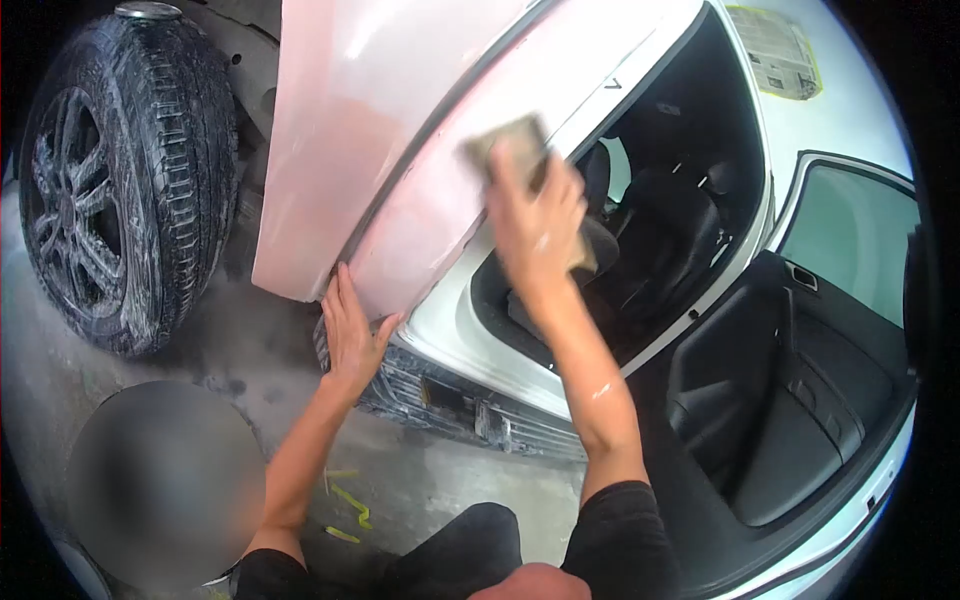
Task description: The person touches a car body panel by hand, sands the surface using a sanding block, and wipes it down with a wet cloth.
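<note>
My right hand (540, 225) holds a brownish sanding pad or sheet (520, 140) against the pinkish-white body panel (440, 185), beside the window opening; both are blurred by motion. Some of the brown sheet also shows below the hand, at its right side. Lower left, my left hand (352, 330) rests with fingers spread on the lower end of the panel, near the dark gap that separates it from the pink panel (340, 130) on the left. White marks dot my right hand and forearm.
A dusty wheel (130, 190) stands at the left. An open car door (790, 400) is at the right, beside dark seats (665, 225). Taped newspaper (775, 55) covers a spot at the top right. Yellow tape scraps (352, 508) lie on the floor. A blurred round area hides the lower left.
</note>
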Demonstrator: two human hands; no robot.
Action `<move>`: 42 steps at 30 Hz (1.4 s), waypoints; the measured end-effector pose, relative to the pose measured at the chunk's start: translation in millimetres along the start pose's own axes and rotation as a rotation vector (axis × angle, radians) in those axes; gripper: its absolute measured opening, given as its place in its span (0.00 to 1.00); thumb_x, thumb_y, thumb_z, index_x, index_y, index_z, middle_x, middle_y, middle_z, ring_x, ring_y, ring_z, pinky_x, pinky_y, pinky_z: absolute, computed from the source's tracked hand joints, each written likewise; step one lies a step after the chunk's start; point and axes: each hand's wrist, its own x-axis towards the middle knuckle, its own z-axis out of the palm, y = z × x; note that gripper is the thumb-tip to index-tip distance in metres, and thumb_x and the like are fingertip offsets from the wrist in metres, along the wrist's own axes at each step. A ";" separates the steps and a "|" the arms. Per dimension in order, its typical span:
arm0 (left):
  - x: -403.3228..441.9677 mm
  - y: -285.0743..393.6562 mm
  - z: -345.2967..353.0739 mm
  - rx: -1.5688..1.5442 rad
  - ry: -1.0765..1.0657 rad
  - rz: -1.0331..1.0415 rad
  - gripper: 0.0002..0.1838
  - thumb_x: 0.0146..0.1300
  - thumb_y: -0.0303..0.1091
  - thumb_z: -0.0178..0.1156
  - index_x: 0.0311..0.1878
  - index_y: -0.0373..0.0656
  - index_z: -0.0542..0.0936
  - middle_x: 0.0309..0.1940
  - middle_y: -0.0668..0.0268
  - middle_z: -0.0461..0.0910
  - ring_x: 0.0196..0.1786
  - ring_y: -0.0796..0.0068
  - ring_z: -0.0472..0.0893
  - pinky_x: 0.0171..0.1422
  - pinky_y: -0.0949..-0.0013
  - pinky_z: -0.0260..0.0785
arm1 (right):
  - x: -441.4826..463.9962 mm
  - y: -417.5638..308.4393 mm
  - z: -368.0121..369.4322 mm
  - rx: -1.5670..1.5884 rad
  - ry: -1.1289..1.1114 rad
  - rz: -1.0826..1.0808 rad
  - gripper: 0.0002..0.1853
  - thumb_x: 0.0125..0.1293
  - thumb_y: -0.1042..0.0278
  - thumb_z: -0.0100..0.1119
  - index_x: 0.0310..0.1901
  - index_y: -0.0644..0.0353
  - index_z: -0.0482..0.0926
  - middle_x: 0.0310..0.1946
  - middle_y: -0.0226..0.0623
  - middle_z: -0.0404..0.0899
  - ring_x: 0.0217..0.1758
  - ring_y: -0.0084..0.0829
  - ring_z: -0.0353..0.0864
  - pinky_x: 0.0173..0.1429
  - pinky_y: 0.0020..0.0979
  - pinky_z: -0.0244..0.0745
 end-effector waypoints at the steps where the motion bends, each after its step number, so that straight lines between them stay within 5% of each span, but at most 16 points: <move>1: 2.1 0.9 -1.0 -0.008 0.000 0.006 0.64 0.61 0.35 0.83 0.88 0.28 0.46 0.79 0.33 0.61 0.79 0.31 0.63 0.85 0.39 0.58 | -27.7 -8.2 -7.7 0.082 -0.087 -0.046 0.38 0.66 0.62 0.76 0.78 0.27 0.76 0.73 0.70 0.69 0.70 0.71 0.75 0.65 0.69 0.75; 4: -2.5 1.6 -2.8 -0.020 -0.002 -0.009 0.64 0.61 0.35 0.83 0.88 0.28 0.47 0.79 0.34 0.61 0.78 0.31 0.64 0.84 0.39 0.58 | -3.6 14.0 -5.1 0.062 -0.009 -0.166 0.36 0.68 0.62 0.74 0.77 0.28 0.77 0.73 0.69 0.69 0.70 0.67 0.75 0.67 0.67 0.74; 8: -0.2 1.6 -2.6 -0.009 0.005 -0.010 0.64 0.61 0.36 0.83 0.88 0.27 0.47 0.79 0.34 0.62 0.77 0.31 0.65 0.83 0.39 0.60 | 66.4 0.5 -14.7 0.004 0.076 0.100 0.34 0.69 0.64 0.69 0.77 0.32 0.77 0.69 0.69 0.73 0.63 0.64 0.78 0.58 0.62 0.75; 11: 3.9 3.1 -3.7 -0.007 0.002 0.003 0.64 0.60 0.36 0.83 0.88 0.27 0.47 0.79 0.33 0.62 0.77 0.31 0.66 0.82 0.39 0.61 | -7.4 -27.8 -0.3 -0.055 -0.028 -0.141 0.30 0.75 0.66 0.59 0.77 0.32 0.77 0.70 0.79 0.69 0.62 0.65 0.80 0.57 0.64 0.77; 14: -0.1 2.5 -3.1 -0.004 0.017 0.004 0.64 0.60 0.36 0.84 0.87 0.26 0.48 0.79 0.32 0.61 0.77 0.31 0.66 0.82 0.39 0.61 | 11.7 -16.7 -11.5 0.015 -0.035 -0.262 0.31 0.73 0.67 0.62 0.77 0.34 0.77 0.69 0.70 0.72 0.61 0.64 0.79 0.58 0.61 0.77; 16: -2.1 1.4 -0.4 0.001 0.016 0.010 0.65 0.60 0.36 0.84 0.87 0.25 0.48 0.79 0.32 0.61 0.78 0.30 0.65 0.83 0.39 0.61 | 62.1 -17.2 -17.3 0.041 -0.007 -0.068 0.30 0.72 0.65 0.63 0.76 0.35 0.78 0.65 0.63 0.75 0.54 0.59 0.80 0.52 0.58 0.76; 18: 0.0 -0.4 -1.3 0.003 0.007 0.018 0.65 0.60 0.36 0.84 0.87 0.25 0.47 0.79 0.31 0.61 0.78 0.30 0.65 0.83 0.39 0.60 | 78.8 -25.0 -14.4 -0.038 0.034 0.018 0.31 0.73 0.67 0.61 0.77 0.37 0.77 0.66 0.66 0.74 0.52 0.57 0.79 0.50 0.58 0.76; 21: 1.5 1.0 -4.8 0.008 -0.026 0.001 0.65 0.60 0.35 0.83 0.87 0.25 0.47 0.79 0.31 0.61 0.78 0.29 0.64 0.84 0.39 0.59 | 7.5 -42.5 0.8 -0.075 0.006 -0.204 0.33 0.73 0.72 0.55 0.79 0.40 0.76 0.67 0.74 0.70 0.58 0.62 0.79 0.53 0.60 0.78; 24: 0.7 -2.7 -1.4 -0.021 0.006 0.027 0.64 0.60 0.34 0.83 0.87 0.25 0.47 0.79 0.31 0.60 0.79 0.29 0.64 0.84 0.39 0.59 | 23.2 -25.0 -12.4 0.056 -0.085 -0.285 0.33 0.73 0.69 0.57 0.79 0.35 0.76 0.68 0.67 0.72 0.59 0.59 0.79 0.55 0.58 0.79; 26: 0.8 1.4 -3.9 -0.024 0.007 0.025 0.64 0.60 0.34 0.83 0.87 0.25 0.47 0.79 0.31 0.60 0.79 0.29 0.64 0.84 0.39 0.59 | 65.8 -18.2 -12.0 0.011 -0.032 -0.061 0.32 0.73 0.67 0.60 0.77 0.33 0.76 0.63 0.61 0.74 0.55 0.57 0.79 0.52 0.58 0.77; 30: 1.5 0.8 -3.6 -0.049 -0.022 -0.018 0.64 0.60 0.35 0.83 0.87 0.25 0.47 0.79 0.31 0.60 0.79 0.29 0.64 0.84 0.39 0.59 | 27.8 -29.0 -6.3 -0.026 0.003 -0.116 0.35 0.70 0.66 0.66 0.78 0.31 0.75 0.69 0.65 0.71 0.63 0.62 0.78 0.57 0.59 0.77; 32: 3.8 -1.0 -4.0 -0.034 0.012 0.014 0.65 0.60 0.35 0.83 0.87 0.25 0.47 0.79 0.32 0.60 0.79 0.29 0.64 0.84 0.39 0.58 | -11.0 -32.6 -15.3 0.196 -0.109 -0.191 0.34 0.68 0.67 0.69 0.75 0.31 0.79 0.71 0.66 0.70 0.69 0.64 0.75 0.63 0.60 0.75; 37: 2.2 7.5 -2.4 -0.066 0.000 -0.068 0.65 0.59 0.37 0.84 0.87 0.26 0.47 0.79 0.32 0.59 0.80 0.29 0.63 0.86 0.38 0.56 | 57.6 -31.7 -16.6 0.091 -0.022 -0.092 0.34 0.66 0.65 0.71 0.75 0.34 0.78 0.70 0.67 0.71 0.63 0.64 0.77 0.59 0.61 0.75; 42: 1.9 -0.1 -3.7 -0.076 0.020 0.012 0.64 0.60 0.37 0.83 0.88 0.27 0.47 0.80 0.32 0.59 0.82 0.29 0.60 0.87 0.38 0.54 | -8.8 -47.7 -20.2 0.080 -0.163 -0.236 0.36 0.68 0.66 0.68 0.78 0.32 0.75 0.71 0.71 0.69 0.65 0.68 0.77 0.61 0.61 0.75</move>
